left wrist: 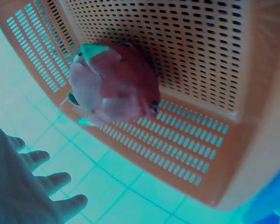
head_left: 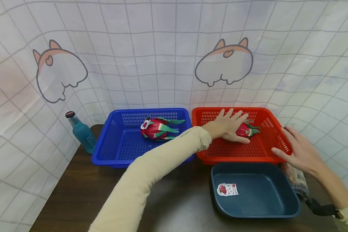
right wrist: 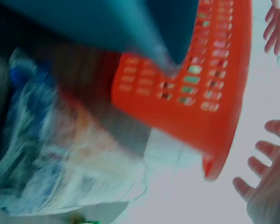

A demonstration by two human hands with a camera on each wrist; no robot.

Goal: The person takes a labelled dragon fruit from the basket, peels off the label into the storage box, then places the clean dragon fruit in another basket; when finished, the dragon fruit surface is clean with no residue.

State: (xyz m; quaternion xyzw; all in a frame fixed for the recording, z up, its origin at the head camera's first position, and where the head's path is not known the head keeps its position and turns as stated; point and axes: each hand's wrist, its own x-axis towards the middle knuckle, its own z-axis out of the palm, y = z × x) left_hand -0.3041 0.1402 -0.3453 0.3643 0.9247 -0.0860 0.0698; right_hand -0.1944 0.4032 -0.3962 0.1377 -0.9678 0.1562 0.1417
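Observation:
Over the red basket (head_left: pixel 224 153) my left hand (head_left: pixel 230 127) reaches with its fingers spread. Below and beside it a dragon fruit (head_left: pixel 243 130) with green-tipped leaves lies in the basket, partly hidden by the hand in the head view. The left wrist view shows this dragon fruit (left wrist: pixel 116 84) with a gap between it and the fingers. At the basket's right rim is my right hand (head_left: pixel 300 149), fingers apart and holding nothing. In the right wrist view the right hand (right wrist: pixel 270 186) appears clear of the basket wall (right wrist: pixel 177 121).
A blue basket (head_left: pixel 104 141) on the left holds another dragon fruit (head_left: pixel 155 129). Beside it leans a blue bottle (head_left: pixel 84 135). A dark teal tray (head_left: pixel 261 196) with a sticker (head_left: pixel 227 189) sits in front. A plastic-wrapped package (head_left: pixel 298 180) lies right of the tray.

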